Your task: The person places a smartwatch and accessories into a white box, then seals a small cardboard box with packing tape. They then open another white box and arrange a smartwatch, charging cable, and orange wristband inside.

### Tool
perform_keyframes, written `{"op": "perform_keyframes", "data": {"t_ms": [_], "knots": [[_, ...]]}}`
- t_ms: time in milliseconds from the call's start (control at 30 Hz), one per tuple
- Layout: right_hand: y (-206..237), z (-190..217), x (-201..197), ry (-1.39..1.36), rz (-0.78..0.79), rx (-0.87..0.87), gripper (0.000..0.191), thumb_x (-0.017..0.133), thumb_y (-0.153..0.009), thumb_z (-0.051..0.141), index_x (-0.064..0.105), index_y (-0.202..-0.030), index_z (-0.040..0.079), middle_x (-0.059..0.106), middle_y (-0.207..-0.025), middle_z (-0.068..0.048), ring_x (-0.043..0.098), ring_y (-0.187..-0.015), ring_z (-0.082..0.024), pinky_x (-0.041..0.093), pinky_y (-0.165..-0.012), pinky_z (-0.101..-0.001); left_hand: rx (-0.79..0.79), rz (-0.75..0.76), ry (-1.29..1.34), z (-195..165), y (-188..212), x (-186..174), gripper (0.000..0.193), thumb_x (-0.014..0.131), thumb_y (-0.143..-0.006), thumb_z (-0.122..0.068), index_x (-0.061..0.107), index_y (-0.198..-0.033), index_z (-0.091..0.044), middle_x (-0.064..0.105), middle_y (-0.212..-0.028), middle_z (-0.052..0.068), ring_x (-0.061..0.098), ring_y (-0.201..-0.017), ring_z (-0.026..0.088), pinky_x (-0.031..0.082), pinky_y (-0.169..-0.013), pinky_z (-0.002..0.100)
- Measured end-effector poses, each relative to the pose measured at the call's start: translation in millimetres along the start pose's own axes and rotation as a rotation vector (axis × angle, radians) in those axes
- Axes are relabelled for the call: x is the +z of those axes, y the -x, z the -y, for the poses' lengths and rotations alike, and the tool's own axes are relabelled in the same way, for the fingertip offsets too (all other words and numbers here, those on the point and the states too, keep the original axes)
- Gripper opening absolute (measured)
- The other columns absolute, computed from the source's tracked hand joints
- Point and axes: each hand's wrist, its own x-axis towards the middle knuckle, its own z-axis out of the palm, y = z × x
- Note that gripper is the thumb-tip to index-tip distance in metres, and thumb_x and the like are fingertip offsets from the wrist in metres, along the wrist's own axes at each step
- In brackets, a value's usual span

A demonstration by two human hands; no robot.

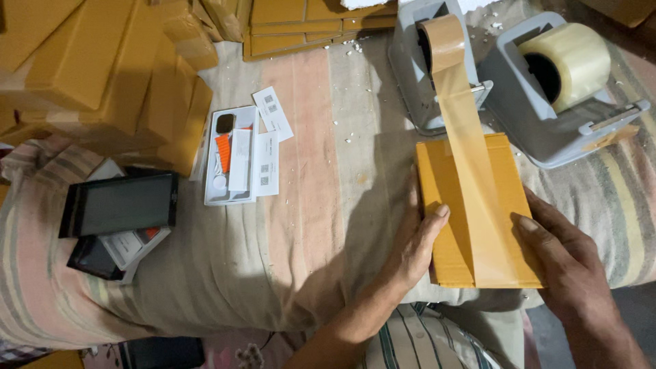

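Surface: a striped cloth (307, 205) covers the work place, with stacks of yellow-brown cartons (102, 68) at the far left.
Dispensers: two grey tape dispensers (547, 130) stand at the far right; one carries a brown roll, the other a clear roll.
Box: a small yellow-brown cardboard box (444, 198) lies just in front of them.
Tape: a brown tape strip (471, 178) runs from the dispenser down over the box lid.
Left hand (413, 246): holds the box's left edge, thumb on top.
Right hand (564, 263): presses the lid's right side, fingers flat.
Tray: an open white tray (231, 157) with an orange-strap watch lies well apart at the left.
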Motion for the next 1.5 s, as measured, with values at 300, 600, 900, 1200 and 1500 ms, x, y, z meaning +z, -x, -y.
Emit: {"op": "perform_keyframes", "data": {"t_ms": [300, 600, 900, 1200, 1500], "knots": [[-4, 4, 0, 0.055, 0.007, -0.056, 0.054, 0.051, -0.099, 0.008, 0.050, -0.151, -0.003, 0.064, -0.139, -0.016, 0.064, -0.118, -0.018, 0.051, -0.097, -0.0284, -0.061, -0.271, -0.149, 12, -90, -17, 0.075, 0.053, -0.100, -0.063, 0.046, -0.142, -0.002, 0.049, -0.132, 0.013, 0.047, -0.121, 0.021, 0.039, -0.103, 0.036], [-6, 0, -3, 0.020, 0.020, -0.039, 0.055, 0.045, -0.102, 0.014, 0.048, -0.154, -0.004, 0.063, -0.140, -0.019, 0.061, -0.123, -0.020, 0.046, -0.102, -0.0294, 0.015, -0.256, -0.110, 30, -97, -19, 0.049, 0.051, -0.107, -0.053, 0.056, -0.094, -0.007, 0.038, -0.077, -0.005, 0.037, -0.072, 0.009, 0.037, -0.065, 0.030], [-10, 1, -4, 0.270, -0.022, -0.102, 0.052, 0.047, -0.104, 0.018, 0.048, -0.151, -0.003, 0.063, -0.138, -0.020, 0.061, -0.124, -0.023, 0.047, -0.105, -0.0322, 0.111, -0.246, -0.121, 29, -97, -15, 0.045, 0.044, -0.111, -0.048, 0.049, -0.087, -0.010, 0.035, -0.076, -0.006, 0.035, -0.072, 0.007, 0.037, -0.064, 0.028], [-2, -7, -7, 0.805, -0.059, -0.427, 0.048, 0.044, -0.107, 0.018, 0.049, -0.151, -0.001, 0.062, -0.135, -0.027, 0.064, -0.122, -0.031, 0.052, -0.103, -0.0382, 0.144, -0.237, -0.112, 27, -94, -16, 0.045, 0.045, -0.112, -0.048, 0.047, -0.087, -0.010, 0.034, -0.077, -0.006, 0.034, -0.074, 0.006, 0.036, -0.065, 0.027], [23, -17, 11, 1.215, 0.051, -0.976, 0.093, 0.047, -0.094, 0.054, 0.018, -0.157, -0.008, 0.008, -0.168, -0.029, 0.000, -0.158, -0.042, 0.001, -0.127, -0.0618, 0.139, -0.251, -0.186, 26, -97, -16, 0.044, 0.046, -0.110, -0.048, 0.050, -0.089, -0.009, 0.038, -0.077, -0.004, 0.037, -0.075, 0.008, 0.040, -0.068, 0.028]]}}
